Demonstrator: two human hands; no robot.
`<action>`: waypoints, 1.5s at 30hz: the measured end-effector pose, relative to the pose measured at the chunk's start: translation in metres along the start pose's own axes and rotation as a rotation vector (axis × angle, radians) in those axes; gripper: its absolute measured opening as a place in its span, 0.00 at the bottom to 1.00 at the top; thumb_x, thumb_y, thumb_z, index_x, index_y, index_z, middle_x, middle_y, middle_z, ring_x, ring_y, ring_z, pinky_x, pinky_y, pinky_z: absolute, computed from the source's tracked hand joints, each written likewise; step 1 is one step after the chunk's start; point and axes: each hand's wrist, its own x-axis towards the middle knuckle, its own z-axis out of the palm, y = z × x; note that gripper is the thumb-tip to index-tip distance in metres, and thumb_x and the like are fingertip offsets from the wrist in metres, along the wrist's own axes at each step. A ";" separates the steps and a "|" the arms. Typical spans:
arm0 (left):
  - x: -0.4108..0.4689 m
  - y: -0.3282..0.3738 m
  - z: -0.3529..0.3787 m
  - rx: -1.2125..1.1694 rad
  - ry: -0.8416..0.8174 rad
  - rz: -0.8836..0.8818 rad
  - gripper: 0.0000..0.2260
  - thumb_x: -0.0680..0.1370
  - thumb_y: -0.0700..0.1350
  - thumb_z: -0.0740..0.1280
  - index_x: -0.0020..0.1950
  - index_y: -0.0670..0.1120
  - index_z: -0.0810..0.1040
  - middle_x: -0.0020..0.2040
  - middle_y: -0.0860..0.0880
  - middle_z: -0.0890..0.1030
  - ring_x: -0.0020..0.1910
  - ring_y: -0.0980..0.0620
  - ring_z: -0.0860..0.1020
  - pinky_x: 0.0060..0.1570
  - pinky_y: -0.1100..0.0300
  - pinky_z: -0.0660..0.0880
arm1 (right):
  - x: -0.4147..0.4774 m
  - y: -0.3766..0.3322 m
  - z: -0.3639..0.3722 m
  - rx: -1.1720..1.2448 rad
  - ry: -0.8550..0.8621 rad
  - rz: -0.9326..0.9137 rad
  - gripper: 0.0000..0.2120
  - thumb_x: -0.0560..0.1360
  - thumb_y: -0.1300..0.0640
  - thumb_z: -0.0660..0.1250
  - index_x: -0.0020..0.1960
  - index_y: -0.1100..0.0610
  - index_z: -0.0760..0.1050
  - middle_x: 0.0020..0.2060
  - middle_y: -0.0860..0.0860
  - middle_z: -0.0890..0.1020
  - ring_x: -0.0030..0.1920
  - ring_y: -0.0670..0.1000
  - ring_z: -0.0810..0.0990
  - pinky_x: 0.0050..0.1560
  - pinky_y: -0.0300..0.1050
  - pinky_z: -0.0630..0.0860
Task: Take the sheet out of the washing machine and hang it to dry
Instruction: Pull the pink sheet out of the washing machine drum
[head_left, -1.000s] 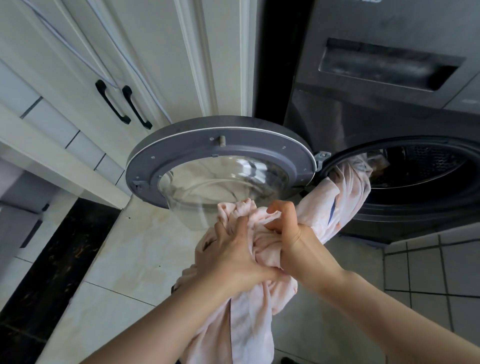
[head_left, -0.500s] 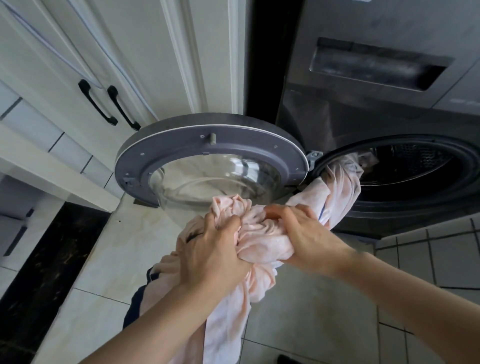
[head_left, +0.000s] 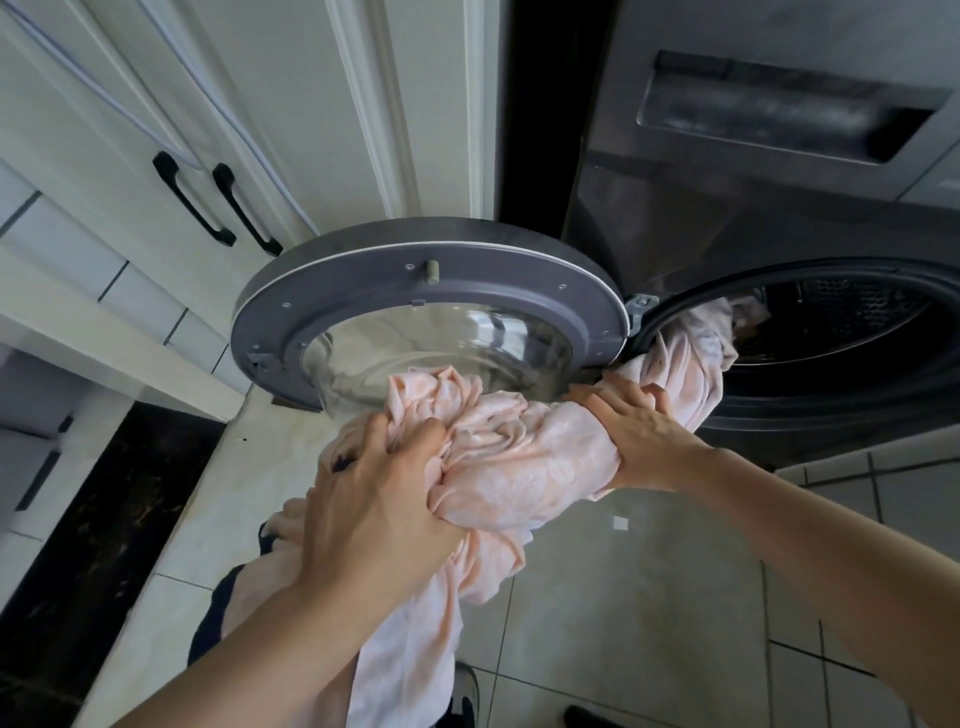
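While the pale pink sheet (head_left: 524, 457) is trailing, twisted and crumpled, from the washing machine (head_left: 831, 218) drum, both hands are gripping it: left hand (head_left: 374, 514) near, right hand (head_left: 639, 431) farther right.

The far end of the sheet (head_left: 519, 457) runs into the dark drum (head_left: 857, 322), so how much lies inside cannot be told; its lower end is cut off by the bottom edge. The left hand (head_left: 374, 514) has its fingers (head_left: 423, 434) sunk into the folds, with the tips hidden. The right hand (head_left: 639, 431) wraps round the sheet, its thumb out of sight. The sheet covers the lower rim of the door (head_left: 415, 291). The washing machine (head_left: 675, 208) is cut off at the top and right. A dark cloth (head_left: 215, 613) is partly hidden behind the left forearm. A white speck (head_left: 620, 523) on the floor is too small to tell.
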 end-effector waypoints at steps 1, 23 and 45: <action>0.000 -0.001 0.000 -0.004 0.001 0.000 0.19 0.65 0.52 0.70 0.47 0.57 0.61 0.47 0.53 0.64 0.44 0.44 0.72 0.34 0.56 0.64 | 0.002 -0.003 0.003 -0.007 -0.003 0.006 0.45 0.60 0.34 0.70 0.71 0.46 0.57 0.70 0.44 0.63 0.72 0.54 0.56 0.65 0.60 0.58; -0.007 -0.009 -0.006 0.048 -0.036 -0.097 0.26 0.68 0.58 0.69 0.63 0.56 0.66 0.57 0.49 0.68 0.56 0.43 0.72 0.43 0.54 0.68 | -0.047 -0.007 -0.026 -0.117 -0.148 0.047 0.14 0.70 0.40 0.62 0.50 0.47 0.75 0.40 0.46 0.74 0.55 0.50 0.73 0.68 0.58 0.49; -0.045 0.033 -0.140 0.016 0.094 -0.049 0.25 0.64 0.58 0.73 0.58 0.54 0.72 0.53 0.46 0.72 0.52 0.42 0.75 0.47 0.52 0.72 | -0.162 -0.010 -0.215 -0.125 0.059 0.015 0.32 0.66 0.32 0.68 0.61 0.47 0.61 0.47 0.49 0.80 0.49 0.53 0.80 0.49 0.50 0.76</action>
